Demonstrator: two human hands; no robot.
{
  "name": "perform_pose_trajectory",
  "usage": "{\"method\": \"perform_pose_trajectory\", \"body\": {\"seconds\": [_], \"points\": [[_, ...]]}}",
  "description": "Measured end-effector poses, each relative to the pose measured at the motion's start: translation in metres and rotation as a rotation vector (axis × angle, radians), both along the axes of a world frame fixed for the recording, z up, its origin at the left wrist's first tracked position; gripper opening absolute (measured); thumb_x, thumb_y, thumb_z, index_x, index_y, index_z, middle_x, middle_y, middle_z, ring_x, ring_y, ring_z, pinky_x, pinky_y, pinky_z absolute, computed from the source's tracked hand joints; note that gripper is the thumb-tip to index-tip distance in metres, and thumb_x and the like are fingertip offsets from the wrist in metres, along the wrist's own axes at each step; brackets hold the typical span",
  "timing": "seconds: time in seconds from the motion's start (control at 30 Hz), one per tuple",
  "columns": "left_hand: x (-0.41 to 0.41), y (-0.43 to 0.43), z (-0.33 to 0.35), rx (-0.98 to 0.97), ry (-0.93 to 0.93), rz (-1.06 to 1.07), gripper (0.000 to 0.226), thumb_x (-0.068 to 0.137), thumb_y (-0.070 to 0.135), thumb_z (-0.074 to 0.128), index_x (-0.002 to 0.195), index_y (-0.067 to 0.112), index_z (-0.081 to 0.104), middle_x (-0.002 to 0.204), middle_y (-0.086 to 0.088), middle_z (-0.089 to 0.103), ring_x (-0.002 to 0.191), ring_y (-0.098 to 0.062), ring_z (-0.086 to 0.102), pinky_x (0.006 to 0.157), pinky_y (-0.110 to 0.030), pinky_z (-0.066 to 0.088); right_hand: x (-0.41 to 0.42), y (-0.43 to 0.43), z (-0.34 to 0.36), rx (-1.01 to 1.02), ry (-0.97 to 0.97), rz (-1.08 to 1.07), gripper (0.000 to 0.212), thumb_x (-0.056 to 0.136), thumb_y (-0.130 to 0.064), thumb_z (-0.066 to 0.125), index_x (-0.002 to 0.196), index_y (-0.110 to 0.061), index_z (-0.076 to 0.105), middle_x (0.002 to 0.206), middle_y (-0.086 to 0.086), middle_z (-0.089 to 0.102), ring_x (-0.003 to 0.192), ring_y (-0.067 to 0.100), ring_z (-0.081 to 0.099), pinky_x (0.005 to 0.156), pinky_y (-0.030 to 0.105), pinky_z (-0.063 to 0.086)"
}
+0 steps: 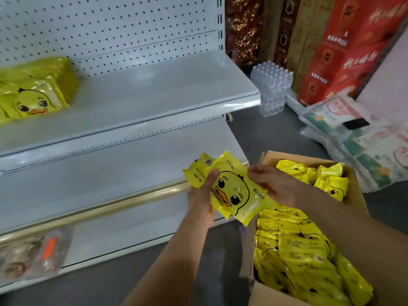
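We hold two yellow duck packets above the lower shelf [92, 173], just left of the cardboard box [356, 195]. Our left hand [202, 196] grips the front packet [235, 192] from beneath, with the thumb laid across its left edge. Our right hand [272, 186] pinches its right edge, fingers curled over it. The rear packet [197, 171] lies partly behind the front one, barcode showing. More packets [293, 246] fill the box, and a stack [33, 91] lies on the upper shelf [154, 96].

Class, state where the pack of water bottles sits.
Head view, upper right of centre: the water bottles stand on the floor between the upper shelf and the red cartons.
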State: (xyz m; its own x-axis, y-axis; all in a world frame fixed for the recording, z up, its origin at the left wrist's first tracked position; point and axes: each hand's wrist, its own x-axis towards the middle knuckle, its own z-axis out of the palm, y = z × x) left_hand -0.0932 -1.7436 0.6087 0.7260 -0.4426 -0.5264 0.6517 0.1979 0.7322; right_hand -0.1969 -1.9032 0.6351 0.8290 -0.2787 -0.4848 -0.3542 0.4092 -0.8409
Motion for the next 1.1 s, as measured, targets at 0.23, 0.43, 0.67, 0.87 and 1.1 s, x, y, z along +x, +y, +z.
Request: {"method": "perform_pose_trajectory", "body": {"seconds": [0.23, 0.43, 0.67, 0.87, 1.1], "points": [[0.046, 0.095, 0.057, -0.036, 0.009, 0.326, 0.037, 0.080, 0.017, 0.080, 0.114, 0.015, 0.066, 0.104, -0.012, 0.075, 0.079, -0.027, 0.074, 0.063, -0.038, 0.060, 0.084, 0.098, 0.057, -0.532, 0.107, 0.229, 0.046, 0.066, -0.042, 0.085, 0.100, -0.015, 0.070, 0.093, 0.004, 0.074, 0.079, 0.016, 0.071, 0.067, 0.028, 0.056], [0.095, 0.190, 0.084, -0.047, 0.021, 0.410, 0.044, 0.076, 0.024, 0.081, 0.116, 0.014, 0.066, 0.101, -0.014, 0.075, 0.084, -0.032, 0.074, 0.066, -0.042, 0.061, 0.146, 0.180, 0.090, -0.506, -0.052, 0.164, 0.021, 0.081, -0.020, 0.076, 0.095, -0.005, 0.073, 0.091, 0.018, 0.073, 0.072, 0.021, 0.065, 0.067, 0.033, 0.051], [0.148, 0.285, 0.108, -0.066, 0.000, 0.539, 0.046, 0.075, 0.022, 0.084, 0.117, 0.016, 0.065, 0.099, -0.011, 0.075, 0.084, -0.031, 0.072, 0.072, -0.046, 0.059, 0.207, 0.274, 0.112, -0.293, -0.134, 0.117, 0.029, 0.085, -0.026, 0.071, 0.104, -0.005, 0.069, 0.090, 0.012, 0.071, 0.072, 0.020, 0.066, 0.064, 0.031, 0.053], [0.179, 0.347, 0.120, -0.082, -0.006, 0.705, 0.047, 0.077, 0.023, 0.083, 0.119, 0.017, 0.063, 0.093, -0.007, 0.072, 0.082, -0.028, 0.070, 0.084, -0.052, 0.057, 0.235, 0.331, 0.116, -0.249, -0.083, 0.309, 0.033, 0.080, -0.031, 0.074, 0.103, -0.008, 0.070, 0.095, 0.010, 0.074, 0.084, 0.023, 0.068, 0.079, 0.041, 0.055], [0.204, 0.405, 0.122, -0.043, -0.054, 0.679, 0.050, 0.076, 0.032, 0.083, 0.119, 0.018, 0.064, 0.107, -0.013, 0.073, 0.093, -0.034, 0.071, 0.081, -0.057, 0.057, 0.274, 0.383, 0.122, -0.350, -0.147, 0.242, 0.025, 0.073, -0.012, 0.081, 0.095, -0.002, 0.072, 0.091, 0.016, 0.074, 0.079, 0.024, 0.068, 0.073, 0.038, 0.057]]}}
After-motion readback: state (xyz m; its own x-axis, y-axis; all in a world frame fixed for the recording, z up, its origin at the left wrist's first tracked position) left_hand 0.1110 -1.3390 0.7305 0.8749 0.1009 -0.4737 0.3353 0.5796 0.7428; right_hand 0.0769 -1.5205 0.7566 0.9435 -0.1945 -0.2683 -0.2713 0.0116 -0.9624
